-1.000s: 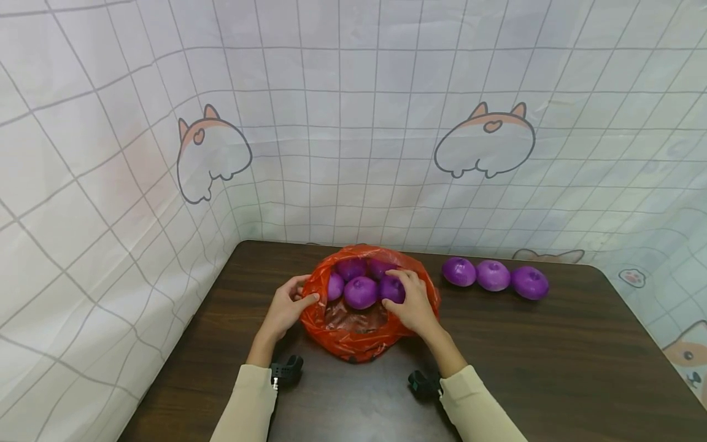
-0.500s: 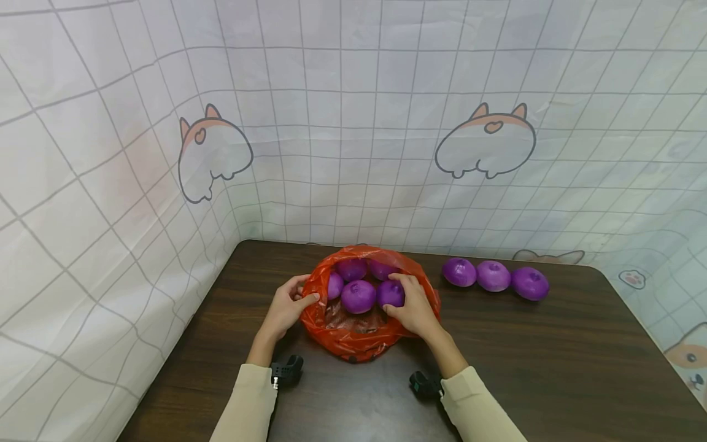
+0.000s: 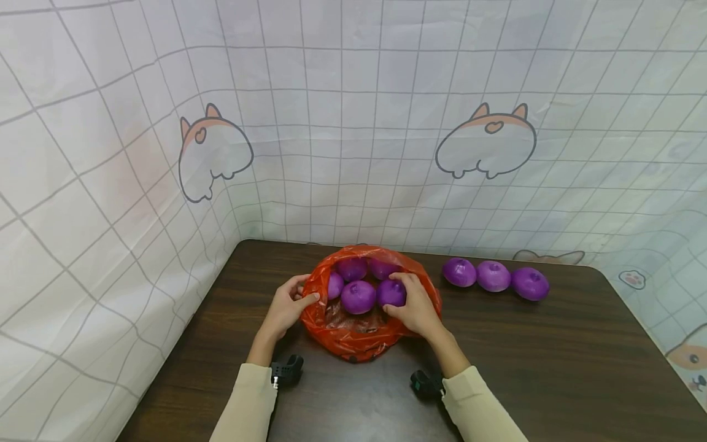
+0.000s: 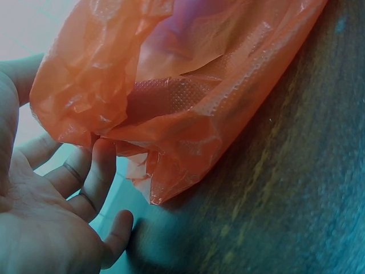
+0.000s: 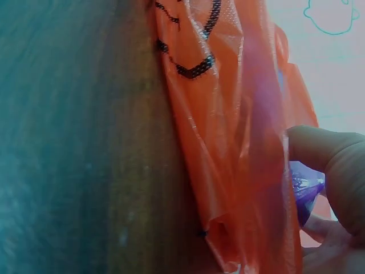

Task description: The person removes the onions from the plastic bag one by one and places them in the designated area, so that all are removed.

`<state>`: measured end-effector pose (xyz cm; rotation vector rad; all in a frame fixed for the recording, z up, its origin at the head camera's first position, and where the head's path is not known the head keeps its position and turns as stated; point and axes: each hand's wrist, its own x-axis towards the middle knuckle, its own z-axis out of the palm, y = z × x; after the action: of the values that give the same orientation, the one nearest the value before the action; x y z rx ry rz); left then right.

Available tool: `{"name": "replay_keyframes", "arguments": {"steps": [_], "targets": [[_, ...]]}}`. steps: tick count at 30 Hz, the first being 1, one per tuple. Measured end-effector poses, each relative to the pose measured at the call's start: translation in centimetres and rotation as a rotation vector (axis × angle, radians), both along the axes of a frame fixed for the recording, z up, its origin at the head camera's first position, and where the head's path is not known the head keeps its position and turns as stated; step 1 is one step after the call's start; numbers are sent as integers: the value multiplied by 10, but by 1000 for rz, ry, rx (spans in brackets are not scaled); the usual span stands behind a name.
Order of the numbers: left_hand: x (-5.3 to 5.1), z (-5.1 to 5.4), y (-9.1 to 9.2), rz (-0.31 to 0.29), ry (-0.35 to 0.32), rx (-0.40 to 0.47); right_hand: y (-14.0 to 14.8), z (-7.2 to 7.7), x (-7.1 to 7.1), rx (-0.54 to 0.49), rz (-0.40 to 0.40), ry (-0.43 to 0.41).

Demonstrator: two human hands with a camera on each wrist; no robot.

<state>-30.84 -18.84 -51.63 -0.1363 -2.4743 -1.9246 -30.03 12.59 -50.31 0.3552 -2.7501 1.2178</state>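
Note:
A red plastic bag (image 3: 353, 344) lies with its mouth wide, several purple onions inside, one of them front and centre (image 3: 358, 297). My left hand (image 3: 285, 309) pinches the bag's left rim between thumb and fingers; the left wrist view shows that hand (image 4: 51, 211) at the crumpled red film (image 4: 188, 142). Inside the bag's right side, my right hand (image 3: 416, 307) curls its thumb and fingers round an onion (image 3: 390, 293). In the right wrist view the bag wall (image 5: 228, 142) partly hides the hand (image 5: 336, 182) and its onion (image 5: 305, 188).
Three purple onions stand in a row right of the bag: one nearest it (image 3: 459, 272), a middle one (image 3: 493, 275) and an outer one (image 3: 530, 283). They are near the back edge of the dark wooden table (image 3: 552, 356). A white grid-patterned cloth (image 3: 353, 153) hangs behind.
The front centre onion has shifted slightly left and toward me, away from the right-hand onion. My right hand has moved very little; my left hand stays at the rim.

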Motion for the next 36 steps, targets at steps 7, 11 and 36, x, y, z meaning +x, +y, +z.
{"name": "replay_keyframes", "arguments": {"steps": [7, 11, 36], "targets": [[0, 2, 0, -6, 6, 0, 1, 9, 1, -17, 16, 67], [-1, 1, 1, -4, 4, 10, 1, 15, 2, -34, 36, 106], [0, 1, 1, 6, 0, 6, 5, 46, 14, -204, 127, 206]]}}
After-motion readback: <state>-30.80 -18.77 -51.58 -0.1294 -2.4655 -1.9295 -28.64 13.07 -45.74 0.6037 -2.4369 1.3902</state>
